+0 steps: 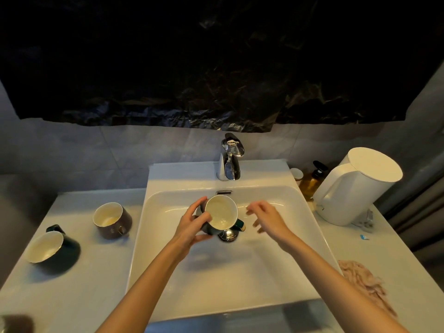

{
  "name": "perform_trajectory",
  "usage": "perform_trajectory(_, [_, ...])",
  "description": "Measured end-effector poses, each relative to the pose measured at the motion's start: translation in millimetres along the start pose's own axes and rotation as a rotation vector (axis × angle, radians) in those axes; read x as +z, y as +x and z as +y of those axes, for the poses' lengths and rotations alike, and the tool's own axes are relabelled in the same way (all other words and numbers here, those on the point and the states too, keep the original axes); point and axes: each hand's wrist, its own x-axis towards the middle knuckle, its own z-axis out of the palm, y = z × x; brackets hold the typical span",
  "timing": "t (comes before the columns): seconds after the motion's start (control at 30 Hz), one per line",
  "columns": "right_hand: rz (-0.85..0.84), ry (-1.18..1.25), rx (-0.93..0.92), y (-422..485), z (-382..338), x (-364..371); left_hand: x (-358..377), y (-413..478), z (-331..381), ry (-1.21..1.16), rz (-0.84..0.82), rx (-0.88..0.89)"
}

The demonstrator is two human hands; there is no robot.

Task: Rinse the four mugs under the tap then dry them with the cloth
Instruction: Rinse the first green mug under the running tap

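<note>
Near the left edge of the worktop (96, 272) a dark green mug (51, 248) is laid tilted; a brown mug (111, 219) is stood between it and the sink (216, 284). Over the sink, before the tap (230, 157), the third mug (221, 212) is gripped by the left hand (192, 225); the right hand (268, 218) is spread beside it, holding nothing. A pink cloth (362, 282) is laid at the right front edge. Only cream glaze is seen inside the three.

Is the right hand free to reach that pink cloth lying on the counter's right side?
Probably yes. The right hand hovers open and empty over the white sink, and the crumpled pink cloth lies on the counter on that same side, with nothing standing between them.
</note>
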Motion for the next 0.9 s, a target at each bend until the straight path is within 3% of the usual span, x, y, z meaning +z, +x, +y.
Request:
perform_trajectory(0.13, [-0.325,0.166,0.077,-20.4,-0.4,15.2,0.4,-12.5,-0.2,-0.05,-0.038,-0.009])
perform_trajectory(0.23, [-0.39,0.296,0.121,-28.4,-11.1,17.2,-0.5,-22.3,1.5,-0.095,-0.101,-0.034])
perform_trajectory(0.3, [-0.402,0.242,0.069,-31.7,-15.0,14.0,-1.9,-28.2,6.6,-0.109,-0.161,-0.086])
perform_trajectory(0.47, [-0.227,-0.123,-0.147,-36.0,-16.7,-0.2,-13.8,-31.2,12.8,0.081,-0.212,-0.224])
perform_trajectory(0.6, [-0.192,-0.441,-0.352,-50.8,-25.2,-5.4,-7.5,-32.5,10.7,0.121,-0.223,-0.272])
perform_trajectory(0.73, [-0.215,-0.76,-0.573,-65.1,-26.1,-7.2,9.6,-37.6,5.8,0.247,-0.253,-0.223])
perform_trajectory(0.9, [-0.123,-1.035,-0.806,-73.0,-17.8,-13.4,23.1,-49.2,1.2,0.188,-0.228,-0.064])
